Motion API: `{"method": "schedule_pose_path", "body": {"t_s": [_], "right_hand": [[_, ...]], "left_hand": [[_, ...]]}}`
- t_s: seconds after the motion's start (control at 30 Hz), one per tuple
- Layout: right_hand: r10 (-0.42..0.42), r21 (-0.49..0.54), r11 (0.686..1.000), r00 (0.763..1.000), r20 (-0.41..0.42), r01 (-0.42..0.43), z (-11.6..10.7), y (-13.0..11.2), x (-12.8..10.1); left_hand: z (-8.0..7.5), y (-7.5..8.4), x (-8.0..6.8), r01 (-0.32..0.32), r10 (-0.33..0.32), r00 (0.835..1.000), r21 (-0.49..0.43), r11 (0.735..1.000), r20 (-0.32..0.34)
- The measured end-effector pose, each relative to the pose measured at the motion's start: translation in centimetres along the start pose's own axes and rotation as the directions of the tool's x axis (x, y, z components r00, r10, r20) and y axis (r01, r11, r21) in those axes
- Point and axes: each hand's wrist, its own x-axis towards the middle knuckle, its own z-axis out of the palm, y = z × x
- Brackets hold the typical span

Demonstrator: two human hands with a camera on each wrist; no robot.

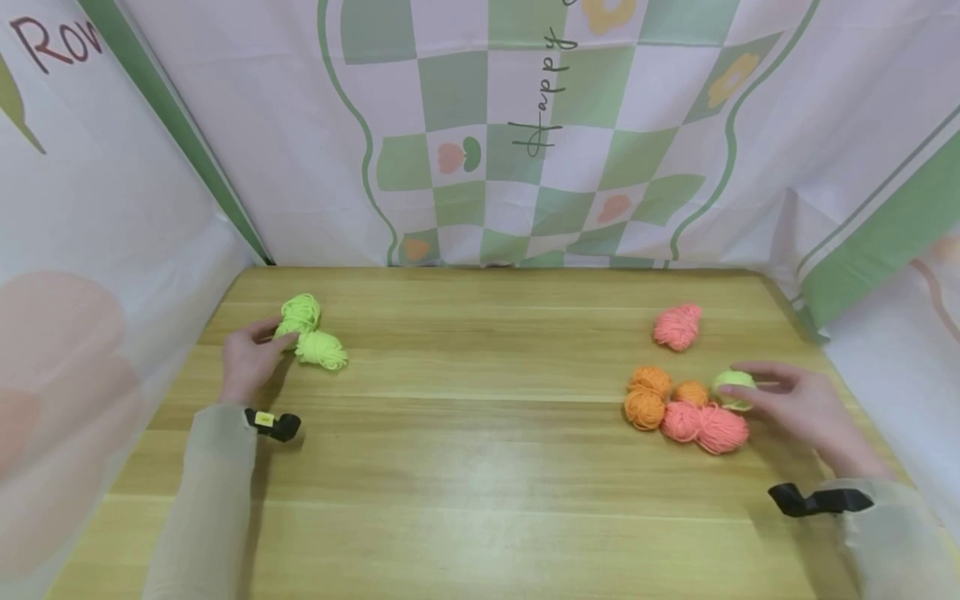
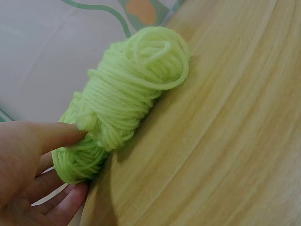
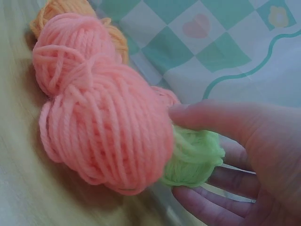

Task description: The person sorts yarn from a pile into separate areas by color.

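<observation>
On the left of the table lie two yellow-green yarn skeins touching each other, a rear one and a nearer one. My left hand grips the rear skein at its left side, its thumb over the yarn and the fingers round the far side. At the right, my right hand holds a small green yarn ball between thumb and fingers. Right against that ball sits a pink yarn skein, pinched in at the middle. Orange yarn and a smaller orange ball lie beside it.
Another pink skein lies apart, behind the right-hand group. The wooden table meets a checked cloth hanging along its back edge, with more cloth at both sides. A dark strap with a camera sits on each wrist.
</observation>
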Motion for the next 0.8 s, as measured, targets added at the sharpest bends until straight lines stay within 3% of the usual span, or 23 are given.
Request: {"method": "schedule_pose_path", "body": {"t_s": [0.8], "right_hand": [[-0.021, -0.037, 0.999, 0.996, -0.086, 0.018, -0.5, -1.1, -0.1]], "left_hand": [[0.0, -0.2, 0.3, 0.001, -0.001, 1.0, 0.03, 1.0, 0.002]]}}
